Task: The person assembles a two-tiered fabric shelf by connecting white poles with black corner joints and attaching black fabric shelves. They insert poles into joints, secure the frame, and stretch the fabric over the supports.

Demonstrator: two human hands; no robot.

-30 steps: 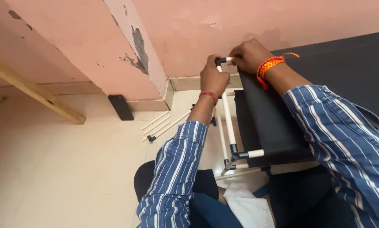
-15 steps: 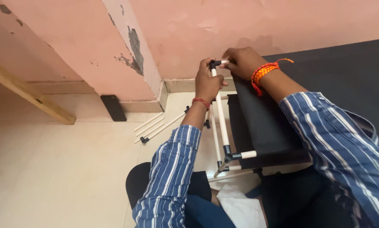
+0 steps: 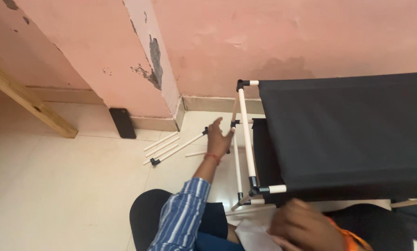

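A rack of white rods with black corner joints (image 3: 245,125) stands on the floor, with black fabric shelves (image 3: 343,130) stretched across it. My left hand (image 3: 220,137) is open, fingers spread, just left of the rack's front rod and above the floor. It holds nothing. My right hand (image 3: 301,227) is low in the view, blurred, near a white paper (image 3: 255,234) on my lap. Whether it grips the paper is unclear.
Several loose white rods (image 3: 164,146), one with a black joint, lie on the tiled floor left of the rack. A dark phone (image 3: 122,123) leans against the pink wall. A wooden plank (image 3: 27,100) slants at the left.
Both hands have come off the rack's top corner joint. My left hand dropped toward the loose rods, my right hand came down to my lap.
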